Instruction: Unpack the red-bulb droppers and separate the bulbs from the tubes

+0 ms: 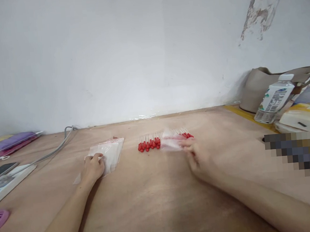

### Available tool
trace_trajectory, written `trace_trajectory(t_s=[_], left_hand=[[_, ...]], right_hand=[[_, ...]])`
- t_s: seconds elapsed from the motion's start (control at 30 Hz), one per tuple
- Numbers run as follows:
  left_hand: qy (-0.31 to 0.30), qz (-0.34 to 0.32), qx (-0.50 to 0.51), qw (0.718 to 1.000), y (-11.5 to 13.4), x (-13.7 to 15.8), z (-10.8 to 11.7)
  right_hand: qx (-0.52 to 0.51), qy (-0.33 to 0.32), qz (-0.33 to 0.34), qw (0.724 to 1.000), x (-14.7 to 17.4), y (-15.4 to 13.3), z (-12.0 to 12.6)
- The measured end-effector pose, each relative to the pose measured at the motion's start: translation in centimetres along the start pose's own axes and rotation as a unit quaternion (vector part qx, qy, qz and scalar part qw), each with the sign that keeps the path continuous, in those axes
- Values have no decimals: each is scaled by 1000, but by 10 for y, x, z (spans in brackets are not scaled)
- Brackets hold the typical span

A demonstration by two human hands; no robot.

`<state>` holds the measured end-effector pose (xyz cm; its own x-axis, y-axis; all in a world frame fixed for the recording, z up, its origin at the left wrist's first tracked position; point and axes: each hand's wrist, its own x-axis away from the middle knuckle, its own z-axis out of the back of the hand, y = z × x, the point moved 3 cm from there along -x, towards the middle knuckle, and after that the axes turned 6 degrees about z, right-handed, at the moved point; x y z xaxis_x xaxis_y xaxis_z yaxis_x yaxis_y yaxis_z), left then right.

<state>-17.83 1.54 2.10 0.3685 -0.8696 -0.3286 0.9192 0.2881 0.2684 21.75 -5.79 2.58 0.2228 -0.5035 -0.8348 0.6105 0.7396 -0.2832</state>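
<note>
Clear plastic zip bags (112,156) lie in a loose stack on the left part of the table. My left hand (93,167) is on this stack, its fingers curled onto the bags. A single clear zip bag (171,142), smeared by motion, is pinched in my right hand (200,159). That bag covers the middle of a row of thin white sticks with red bulb-like ends (148,144). The red ends show on both sides of it, pointing toward me. What exactly the sticks are I cannot tell.
A grey cable (56,151) runs to a white power strip (15,182) at left, near a dark phone (5,169) and purple packets (14,141). At right stand a water bottle (274,99), a grey-beige bag (255,88) and a tissue pack (302,118). A white wall (139,53) closes the back.
</note>
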Motion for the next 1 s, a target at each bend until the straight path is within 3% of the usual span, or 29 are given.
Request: trace_trajectory(t_s=[0.1,0.2,0.27,0.37,0.47,0.53,0.6,0.73,0.9,1.0], left_hand=[[62,-5,-40,997,5,5,8],[185,-56,-69,979,30,19,28],[194,-110,-35,974,53,35,36],[108,-241,96,960,91,66,37],[-79,-358,208,907,128,102,28],[-165,-403,235,869,147,122,23],[-220,-424,238,845,159,134,17],[-267,-439,214,831,167,138,3],[-253,-442,208,835,161,132,-6],[-241,-442,212,838,160,133,-7]], right_hand=[[-3,-95,99,991,10,-32,-30],[-6,-178,115,977,13,-45,-46],[-29,-218,102,970,9,-46,-46],[-59,-219,45,973,-1,-35,-34],[-31,-155,-43,987,-7,-9,-21],[-9,-142,-98,985,-4,8,-18],[-2,-177,-141,974,1,19,-20],[-22,-241,-151,959,8,18,-25],[-92,-272,-177,941,10,13,-27],[-92,-272,-136,948,10,9,-25]])
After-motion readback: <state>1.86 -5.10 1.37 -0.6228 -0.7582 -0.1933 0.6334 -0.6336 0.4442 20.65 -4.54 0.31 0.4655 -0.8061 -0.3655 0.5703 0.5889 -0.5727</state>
